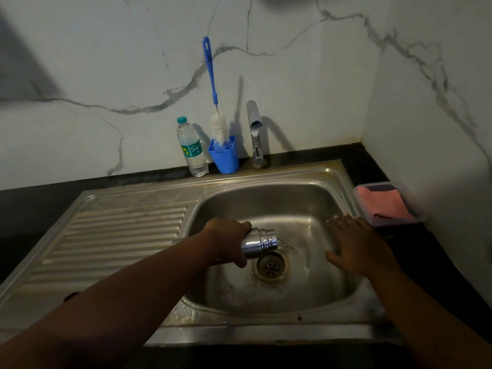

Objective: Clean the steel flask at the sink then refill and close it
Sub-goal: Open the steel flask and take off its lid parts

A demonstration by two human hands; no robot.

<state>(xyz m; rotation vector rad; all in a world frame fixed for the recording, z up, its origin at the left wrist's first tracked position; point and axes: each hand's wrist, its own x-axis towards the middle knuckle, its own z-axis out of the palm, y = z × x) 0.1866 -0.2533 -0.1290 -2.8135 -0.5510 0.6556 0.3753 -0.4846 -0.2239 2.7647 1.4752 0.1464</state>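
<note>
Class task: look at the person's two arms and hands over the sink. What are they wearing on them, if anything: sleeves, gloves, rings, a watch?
Both forearms are bare as far as the picture shows, with no sleeve in view. The left hand and right hand wear no gloves. No watch, bracelet or ring shows, though the light is dim and small items could be missed.

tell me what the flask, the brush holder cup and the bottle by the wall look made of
Shiny steel flask: polished metal, mirror-like highlights. Blue square cup: probably matte opaque plastic. Clear water bottle: thin transparent plastic, likely, with a teal cap.
</note>
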